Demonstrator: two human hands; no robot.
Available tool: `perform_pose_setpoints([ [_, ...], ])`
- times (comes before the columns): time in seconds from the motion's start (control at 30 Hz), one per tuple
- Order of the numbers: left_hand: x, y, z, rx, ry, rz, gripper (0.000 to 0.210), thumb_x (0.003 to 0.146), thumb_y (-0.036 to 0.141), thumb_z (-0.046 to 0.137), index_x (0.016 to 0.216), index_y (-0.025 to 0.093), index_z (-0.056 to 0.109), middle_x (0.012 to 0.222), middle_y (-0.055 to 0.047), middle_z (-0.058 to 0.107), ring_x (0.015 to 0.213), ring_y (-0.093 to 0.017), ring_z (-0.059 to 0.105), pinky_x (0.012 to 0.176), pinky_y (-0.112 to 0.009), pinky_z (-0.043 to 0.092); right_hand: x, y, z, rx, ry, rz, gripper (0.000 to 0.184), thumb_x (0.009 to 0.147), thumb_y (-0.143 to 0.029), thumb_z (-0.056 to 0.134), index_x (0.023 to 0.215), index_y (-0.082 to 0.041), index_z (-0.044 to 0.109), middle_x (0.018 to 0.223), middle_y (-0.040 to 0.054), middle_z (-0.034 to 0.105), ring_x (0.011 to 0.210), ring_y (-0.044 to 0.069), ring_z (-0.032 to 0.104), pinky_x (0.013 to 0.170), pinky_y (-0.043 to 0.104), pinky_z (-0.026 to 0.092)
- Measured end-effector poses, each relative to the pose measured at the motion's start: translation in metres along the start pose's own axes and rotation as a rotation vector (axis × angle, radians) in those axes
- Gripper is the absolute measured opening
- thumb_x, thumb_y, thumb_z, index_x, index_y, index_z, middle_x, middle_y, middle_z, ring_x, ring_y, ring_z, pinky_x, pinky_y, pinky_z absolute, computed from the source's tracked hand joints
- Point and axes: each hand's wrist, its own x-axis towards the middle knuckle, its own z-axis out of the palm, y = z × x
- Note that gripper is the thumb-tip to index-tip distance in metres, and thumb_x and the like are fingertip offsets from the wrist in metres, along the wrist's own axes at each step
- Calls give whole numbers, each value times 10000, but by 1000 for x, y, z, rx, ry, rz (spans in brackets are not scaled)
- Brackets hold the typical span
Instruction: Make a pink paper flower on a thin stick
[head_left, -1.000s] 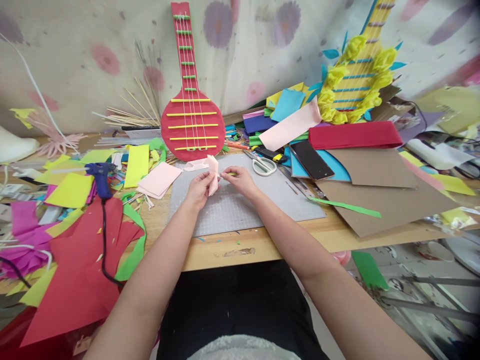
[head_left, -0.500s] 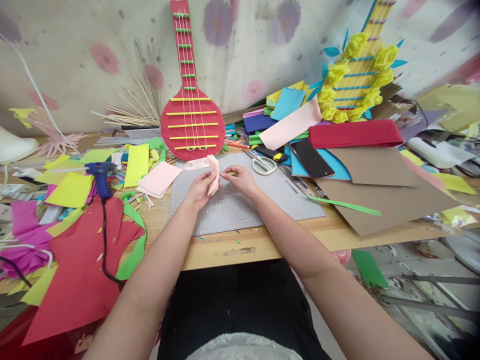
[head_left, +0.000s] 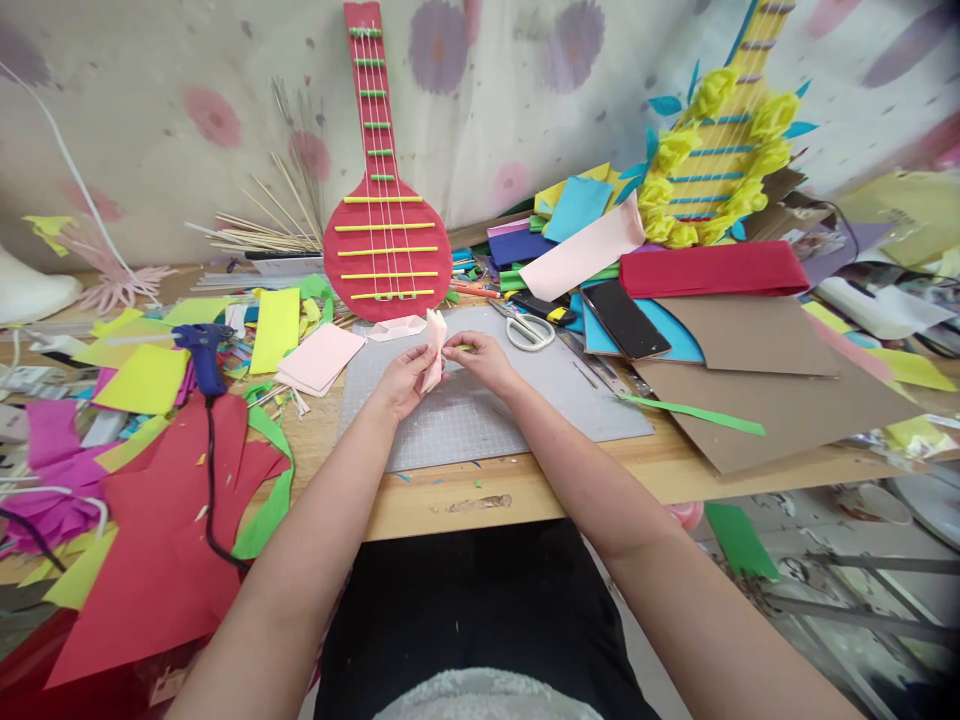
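Pink paper (head_left: 434, 352): turned narrower than before, near frame center
Left hand (head_left: 405, 384): clamped on paper
Right hand (head_left: 481, 360): at right edge, cannot tell whether gripping

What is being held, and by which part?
The left hand holds folded pink paper by its lower part; whether the right hand grips anything is unclear.

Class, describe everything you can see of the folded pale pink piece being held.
The pale pink piece looks like soft paper or thin felt, folded into narrow layers. It stands nearly upright above the grey gridded mat, gripped in the left hand. The right hand is close on its right side; contact is unclear.
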Motion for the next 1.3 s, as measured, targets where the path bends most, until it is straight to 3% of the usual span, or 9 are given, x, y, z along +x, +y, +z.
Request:
perform_pose_setpoints([
  [0.17, 0, -2, 2, -15, 59, 48, 248, 658, 191, 722, 810, 159, 529, 631, 21, 605, 579, -93, 580, 599, -257, 516, 0, -1, 1, -10, -2, 18, 208, 702, -380, 608, 704, -174, 632, 746, 22, 658, 742, 136, 589, 749, 273, 447],
  [0.3, 2, -5, 2, -3, 132, 168, 285, 628, 186, 736, 734, 176, 471, 600, 59, 568, 519, -71, 545, 602, -250, 495, 1, 0, 3, -50, 17, 18, 185, 714, -356, 600, 707, -175, 635, 744, 20, 660, 718, 133, 590, 715, 261, 447],
  [0.4, 4, -7, 3, 97, 147, 276, 218, 643, 229, 721, 676, 164, 516, 540, 63, 530, 453, -50, 478, 529, -203, 429, 1, 1, 4, -155, 64, 8, 193, 730, -367, 596, 719, -182, 649, 752, 20, 660, 731, 139, 588, 727, 270, 441],
  [0.57, 4, -10, 5, 201, 200, 401, 181, 647, 309, 703, 669, 147, 626, 617, 23, 598, 565, -68, 512, 563, -187, 400, 0, 1, 4, -309, 135, 29, 219, 750, -403, 589, 790, -206, 676, 831, 39, 668, 829, 179, 581, 771, 318, 441],
  [0.77, 6, -14, 4, 238, 219, 440, 221, 560, 274, 755, 711, 149, 654, 673, 3, 647, 615, -92, 549, 609, -202, 417, -4, -9, 5, -481, 127, -1, 194, 759, -347, 569, 834, -217, 692, 825, 48, 646, 862, 197, 555, 827, 360, 406],
  [1.0, 10, -13, 2, 256, 355, 459, 119, 628, 252, 710, 625, 150, 648, 575, 24, 599, 549, -80, 498, 569, -199, 375, -6, -16, 5, -675, 75, -45, 248, 822, -358, 505, 930, -250, 700, 748, 40, 625, 853, 208, 506, 836, 377, 330],
  [1.17, 12, -13, 1, 215, 346, 460, 122, 631, 228, 702, 585, 150, 620, 561, 37, 581, 547, -72, 490, 590, -198, 397, -8, -19, -7, -805, 62, -215, 278, 846, -389, 493, 964, -252, 704, 782, 60, 612, 897, 218, 457, 881, 388, 255],
  [1.3, 12, -12, 3, 146, 334, 437, 95, 646, 193, 683, 603, 144, 614, 576, 36, 589, 552, -64, 502, 605, -194, 409, -9, -20, -11, -812, 68, -210, 297, 854, -410, 479, 968, -255, 705, 785, 59, 600, 893, 217, 445, 863, 374, 251],
])
